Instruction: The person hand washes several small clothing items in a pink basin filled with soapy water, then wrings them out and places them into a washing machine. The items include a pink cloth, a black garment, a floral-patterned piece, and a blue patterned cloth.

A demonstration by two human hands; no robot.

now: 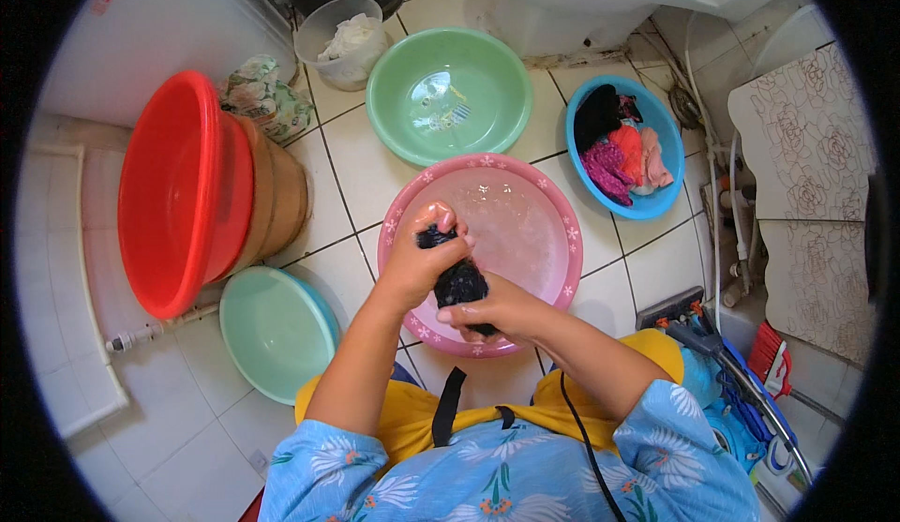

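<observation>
Both my hands grip a wet, dark cloth [460, 284] bunched up over a pink plastic basin [571, 255] with a white flower pattern on its rim. The basin holds cloudy, sudsy water [517, 234]. My left hand [425, 255], wet and shiny at the fingers, closes round the cloth's upper end. Lower down and to the right, my right hand [492, 311] holds the other end, its thumb across the cloth. Beyond the pink basin stands a green basin [450, 100] with a printed base. A blue basin [571, 149] at the right contains black, magenta, coral and pink clothes [626, 149].
At the left, a red basin [165, 199] leans on its side against a tan bucket [278, 195], with pale green basins [278, 332] nearer me. A clear tub [341, 76] holds white cloth. A toilet [562, 2] stands ahead; a floor squeegee [671, 307] and a red brush [766, 350] are at the right.
</observation>
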